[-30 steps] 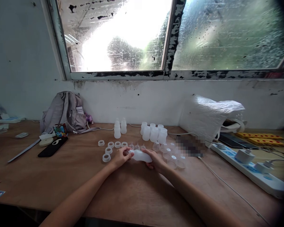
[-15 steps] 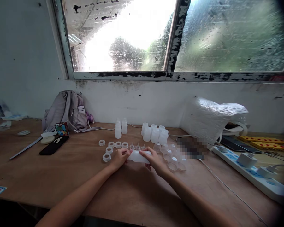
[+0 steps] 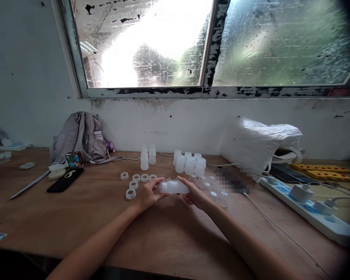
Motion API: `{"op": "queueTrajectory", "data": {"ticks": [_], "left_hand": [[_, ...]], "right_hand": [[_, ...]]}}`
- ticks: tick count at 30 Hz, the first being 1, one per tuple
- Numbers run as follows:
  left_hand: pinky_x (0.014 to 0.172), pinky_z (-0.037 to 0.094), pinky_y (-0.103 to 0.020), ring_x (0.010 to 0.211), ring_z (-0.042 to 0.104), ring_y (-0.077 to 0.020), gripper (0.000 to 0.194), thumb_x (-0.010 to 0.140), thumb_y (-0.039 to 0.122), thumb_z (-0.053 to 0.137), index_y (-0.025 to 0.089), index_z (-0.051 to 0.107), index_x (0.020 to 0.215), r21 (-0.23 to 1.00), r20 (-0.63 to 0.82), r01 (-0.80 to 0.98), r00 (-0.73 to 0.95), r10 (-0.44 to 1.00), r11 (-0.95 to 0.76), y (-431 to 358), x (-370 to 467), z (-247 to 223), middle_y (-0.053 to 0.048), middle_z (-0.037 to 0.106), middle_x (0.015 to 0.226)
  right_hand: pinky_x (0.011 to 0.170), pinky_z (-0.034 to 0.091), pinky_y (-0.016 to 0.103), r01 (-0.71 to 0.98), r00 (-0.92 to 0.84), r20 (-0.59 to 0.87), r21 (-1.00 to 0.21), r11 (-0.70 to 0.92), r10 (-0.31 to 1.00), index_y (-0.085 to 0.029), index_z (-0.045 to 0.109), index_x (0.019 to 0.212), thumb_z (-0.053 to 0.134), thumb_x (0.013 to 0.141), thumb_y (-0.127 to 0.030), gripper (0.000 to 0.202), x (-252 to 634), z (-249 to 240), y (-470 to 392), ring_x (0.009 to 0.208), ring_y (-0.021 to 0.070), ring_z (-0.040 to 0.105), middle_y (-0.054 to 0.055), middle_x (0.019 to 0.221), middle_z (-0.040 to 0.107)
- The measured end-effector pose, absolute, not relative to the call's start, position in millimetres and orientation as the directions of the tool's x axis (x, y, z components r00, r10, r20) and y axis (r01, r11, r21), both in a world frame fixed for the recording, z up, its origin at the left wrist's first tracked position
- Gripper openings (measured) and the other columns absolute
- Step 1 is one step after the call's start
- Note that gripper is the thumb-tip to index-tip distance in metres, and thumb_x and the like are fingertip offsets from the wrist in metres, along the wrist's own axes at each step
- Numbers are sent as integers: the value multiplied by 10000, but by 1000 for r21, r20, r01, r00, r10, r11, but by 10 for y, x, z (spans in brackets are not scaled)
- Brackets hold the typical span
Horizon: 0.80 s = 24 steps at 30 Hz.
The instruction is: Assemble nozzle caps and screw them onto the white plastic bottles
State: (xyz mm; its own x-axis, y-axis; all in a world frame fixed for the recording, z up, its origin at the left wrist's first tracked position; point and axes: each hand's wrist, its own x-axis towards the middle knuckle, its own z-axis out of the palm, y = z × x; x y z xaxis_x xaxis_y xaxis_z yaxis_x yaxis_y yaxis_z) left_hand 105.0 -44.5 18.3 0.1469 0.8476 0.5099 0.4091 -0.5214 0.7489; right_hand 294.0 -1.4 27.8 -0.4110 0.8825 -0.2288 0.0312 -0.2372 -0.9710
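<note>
A frosted white bottle (image 3: 175,187) lies sideways in the air between my hands, its capped or nippled end toward the left. My left hand (image 3: 150,193) has its fingers around that left end. At the bottle's right end, my right hand (image 3: 194,193) grips the base. Just behind the bottle, clear nipples on the table are partly hidden by it. White rings (image 3: 130,193) lie to the left of my left hand. Clear domed caps (image 3: 213,193) lie right of my right hand. Several open frosted bottles (image 3: 189,165) stand behind, and two narrower-topped bottles (image 3: 144,160) stand further left.
A backpack (image 3: 80,138), small box (image 3: 74,159) and black phone (image 3: 65,180) are at the left. On the right are a silvery bag (image 3: 251,144), a power strip (image 3: 309,212), yellow strips (image 3: 328,175) and a white cable (image 3: 280,225). The table edge runs along the front.
The bottle has turned so its clear tip now shows at the left. My left hand has opened wider around that end, and my right hand has shifted to the base. The view has shifted slightly.
</note>
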Motion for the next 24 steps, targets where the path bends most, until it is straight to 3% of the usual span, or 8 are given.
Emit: {"op": "queueTrajectory", "data": {"ticks": [7, 12, 18, 24], "left_hand": [[717, 470, -275, 797, 576, -189, 453, 572, 353, 676, 159, 575, 968, 839, 447, 323, 46, 893, -437, -371, 1023, 89, -70, 612, 901], [678, 465, -273, 751, 580, -190, 421, 586, 374, 660, 100, 585, 898, 927, 333, 178, 16, 943, -330, -319, 1046, 63, -89, 622, 824], [666, 464, -267, 711, 572, -168, 406, 586, 376, 665, 97, 588, 871, 971, 235, 34, 46, 971, -237, -325, 1037, 104, -69, 613, 775], [718, 478, -297, 741, 570, -166, 357, 610, 398, 646, 102, 609, 806, 989, 120, -95, 118, 986, -109, -350, 1026, 138, -60, 607, 791]], "right_hand": [[271, 142, 135, 3, -321, 12, -1000, 14, 947, -183, 423, 770, 465, 708, -498, 323, 2870, 256, -85, 274, 27, 267, -93, 396, 348], [355, 327, 165, -1, -339, 209, -975, 221, 918, -186, 445, 833, 536, 685, -435, 304, 2883, 349, -139, 405, 48, 416, -37, 615, 497], [506, 422, 208, -2, -420, 267, -956, 293, 867, -187, 489, 863, 619, 625, -341, 312, 2947, 446, -138, 631, 111, 505, -4, 763, 531], [602, 433, 226, 32, -491, 223, -962, 273, 842, -194, 530, 839, 668, 540, -257, 336, 3013, 497, -112, 766, 140, 510, 5, 928, 533]]}}
